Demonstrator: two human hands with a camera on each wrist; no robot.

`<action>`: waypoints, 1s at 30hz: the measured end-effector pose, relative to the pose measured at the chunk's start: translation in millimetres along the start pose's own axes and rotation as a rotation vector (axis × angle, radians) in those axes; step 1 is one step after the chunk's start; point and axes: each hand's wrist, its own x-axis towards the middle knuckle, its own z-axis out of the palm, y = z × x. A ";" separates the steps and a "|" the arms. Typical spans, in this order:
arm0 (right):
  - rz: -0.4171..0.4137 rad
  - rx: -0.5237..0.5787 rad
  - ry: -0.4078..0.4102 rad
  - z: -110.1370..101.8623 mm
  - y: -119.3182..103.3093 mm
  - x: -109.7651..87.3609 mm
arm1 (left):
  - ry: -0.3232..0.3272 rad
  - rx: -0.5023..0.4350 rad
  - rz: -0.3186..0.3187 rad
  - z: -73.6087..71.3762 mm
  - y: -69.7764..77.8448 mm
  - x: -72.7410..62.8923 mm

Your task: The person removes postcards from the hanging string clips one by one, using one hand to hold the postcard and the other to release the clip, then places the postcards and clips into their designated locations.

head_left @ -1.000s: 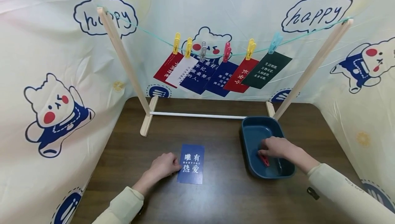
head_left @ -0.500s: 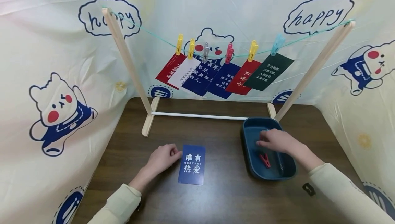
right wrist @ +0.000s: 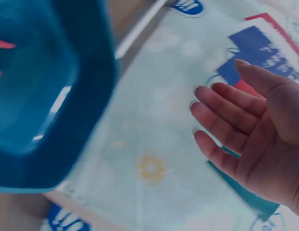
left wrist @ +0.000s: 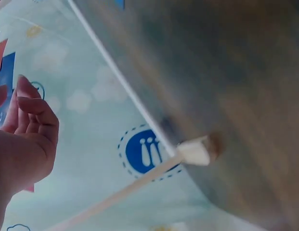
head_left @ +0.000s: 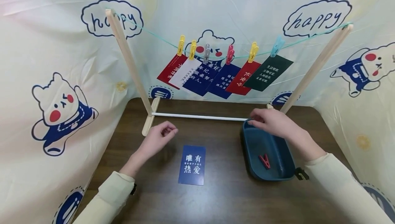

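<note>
My left hand (head_left: pixel 158 137) is raised over the table, left of and beyond a blue card (head_left: pixel 192 165) with white characters that lies flat. Its fingers are loosely bent, and the left wrist view shows the hand (left wrist: pixel 31 130) holding nothing. Over the far rim of a dark blue tub (head_left: pixel 251 169) hovers my right hand (head_left: pixel 274 123). In the right wrist view its palm (right wrist: pixel 265 154) is bare and the fingers are relaxed. A red clothespin (head_left: pixel 264 161) lies inside the tub.
A wooden frame (head_left: pixel 318 67) carries a green string. Several cards, such as a green card (head_left: pixel 269 72) and a red card (head_left: pixel 243 77), hang from it by clothespins, including a yellow clothespin (head_left: pixel 253 52). A white rod (head_left: pixel 200 116) joins the frame's feet.
The right hand has let go of the red clothespin, which stays in the tub, and has risen toward the far rim. The left hand has moved off the blue card, away and up.
</note>
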 end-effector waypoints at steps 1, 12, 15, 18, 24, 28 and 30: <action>-0.010 -0.003 0.014 -4.3 -5.7 2.6 | 0.009 -0.007 0.005 -3.3 1.8 3.3; -0.064 0.009 0.125 -46.6 -51.2 36.5 | 0.094 -0.143 -0.009 -36.2 16.9 38.0; -0.075 0.009 0.148 -56.6 -65.5 45.6 | 0.158 -0.166 0.010 -44.3 18.2 47.7; -0.107 0.007 0.183 -66.3 -79.9 54.9 | 0.221 -0.186 0.026 -52.4 17.6 58.7; -0.186 -0.031 0.248 -86.4 -107.3 71.5 | 0.323 -0.277 0.013 -65.3 16.7 79.0; -0.225 -0.059 0.266 -100.6 -126.0 84.4 | 0.379 -0.402 0.020 -72.8 17.2 89.8; -0.255 -0.066 0.289 -107.3 -134.0 91.6 | 0.399 -0.439 0.017 -76.7 18.8 93.1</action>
